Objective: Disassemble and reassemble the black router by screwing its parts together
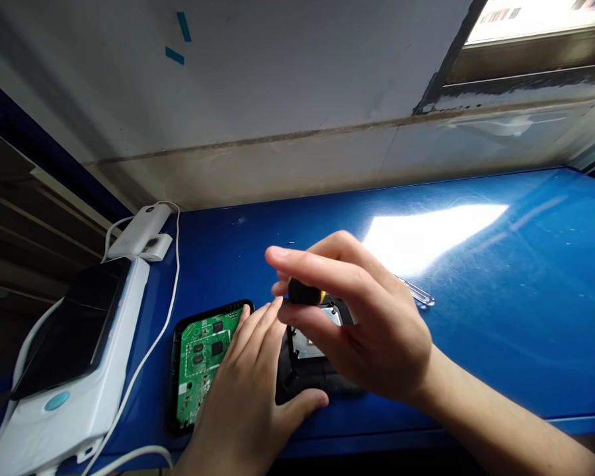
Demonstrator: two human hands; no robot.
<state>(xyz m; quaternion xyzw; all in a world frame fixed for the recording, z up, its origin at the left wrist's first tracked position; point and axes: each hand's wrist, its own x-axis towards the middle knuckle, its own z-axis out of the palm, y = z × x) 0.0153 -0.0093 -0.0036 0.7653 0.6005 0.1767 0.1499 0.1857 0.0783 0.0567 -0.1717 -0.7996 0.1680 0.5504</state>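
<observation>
Head view shows our right hand (371, 324), thumb and fingers closed around a dark handle (303, 293), perhaps of a screwdriver, above the metal plate (307, 348) in a black case (302, 378). Left of this grip, our left hand (248, 373) lies flat, thumb apart, partly over the green board (203, 357). We judge the step is screw work; it calls for steady, straight turning. The handle's end faces us, its long axis seemingly downward; its tip is hidden.

A dark-screened white device (79, 344) stands beside a white cable (177, 263); blue tape strips (184, 26) mark the wall (297, 73).
</observation>
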